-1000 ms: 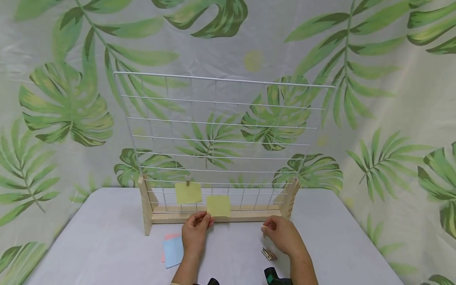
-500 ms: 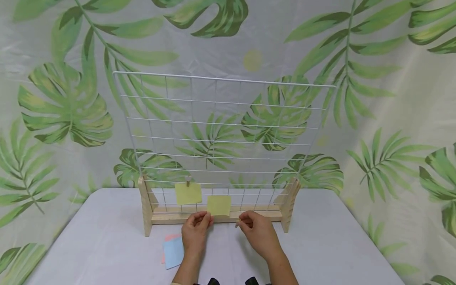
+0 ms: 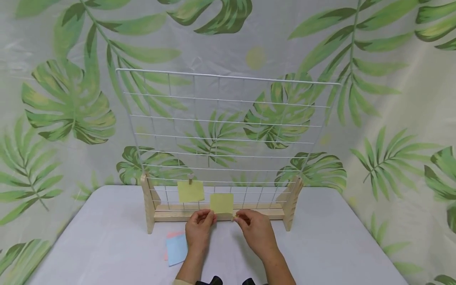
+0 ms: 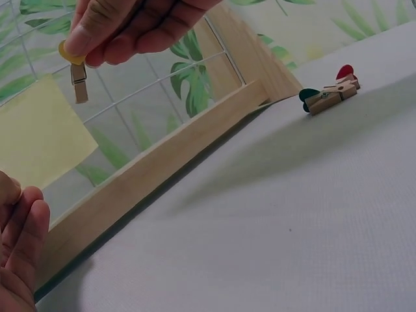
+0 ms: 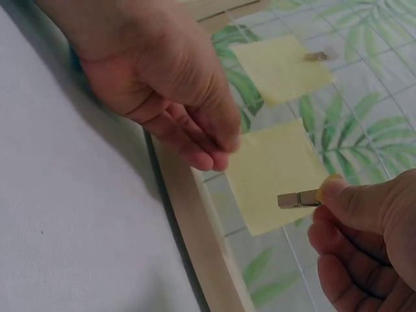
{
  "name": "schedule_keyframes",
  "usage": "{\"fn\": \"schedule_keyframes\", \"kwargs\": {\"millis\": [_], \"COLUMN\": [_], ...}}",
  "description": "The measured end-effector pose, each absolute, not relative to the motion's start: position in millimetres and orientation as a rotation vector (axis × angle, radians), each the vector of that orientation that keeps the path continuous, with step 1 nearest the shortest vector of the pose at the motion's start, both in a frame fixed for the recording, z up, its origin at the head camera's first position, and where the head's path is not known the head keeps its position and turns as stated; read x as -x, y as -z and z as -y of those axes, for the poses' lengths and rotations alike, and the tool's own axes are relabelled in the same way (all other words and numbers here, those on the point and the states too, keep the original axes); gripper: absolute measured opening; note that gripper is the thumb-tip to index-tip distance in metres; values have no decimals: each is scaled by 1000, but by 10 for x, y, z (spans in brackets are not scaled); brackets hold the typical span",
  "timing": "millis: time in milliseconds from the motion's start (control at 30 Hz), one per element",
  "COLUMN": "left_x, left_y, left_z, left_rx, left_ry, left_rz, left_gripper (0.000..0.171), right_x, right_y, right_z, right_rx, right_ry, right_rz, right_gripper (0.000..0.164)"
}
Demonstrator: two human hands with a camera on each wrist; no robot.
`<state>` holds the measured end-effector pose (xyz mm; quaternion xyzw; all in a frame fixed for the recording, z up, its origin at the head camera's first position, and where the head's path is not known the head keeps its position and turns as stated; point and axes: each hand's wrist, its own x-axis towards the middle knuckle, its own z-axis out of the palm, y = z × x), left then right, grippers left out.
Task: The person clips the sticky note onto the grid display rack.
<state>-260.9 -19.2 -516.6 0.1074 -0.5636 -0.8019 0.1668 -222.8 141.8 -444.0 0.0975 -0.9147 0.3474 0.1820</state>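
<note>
Left hand (image 3: 198, 229): thumb and fingers pinch the yellow note (image 3: 221, 203) by its lower left corner;
Yellow note: held up before the wire rack (image 3: 228, 76);
Clothespin (image 5: 290, 200): carried leftward just now, so it is near the note but unjoined;
Right hand (image 3: 257, 231): pinching the clothespin.

Grid stand (image 3: 171, 215) on the table (image 3: 338, 241), drape (image 3: 231, 51) behind it.
From my station I log: clipped note (image 3: 191, 193) low on the grid; second note (image 3: 221, 203) to its right, left fingers (image 3: 210, 217) at its lower left corner, right fingers (image 3: 244, 214) with a peg (image 5: 298, 199) by its lower right. Loose notes (image 3: 177, 250) overlap on the table, left of the left forearm (image 3: 192, 261).
</note>
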Motion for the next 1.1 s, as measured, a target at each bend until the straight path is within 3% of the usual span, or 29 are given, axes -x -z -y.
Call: {"fn": "schedule_keyframes", "kwargs": {"millis": [467,1100], "left_x": [2627,2628], "left_y": [5182,5156], "left_z": [192,182], "left_rx": [-321,-314], "left_ry": [2266,2286], "left_rz": [1616,1591], "left_gripper": [17,18], "right_x": [2271,2597], "right_y": [4434,4195], "right_z": [-1233,-1141], "right_rx": [-285,-399], "right_ry": [-889,-625], "right_rz": [2515,2204], "right_gripper": [9,8]}}
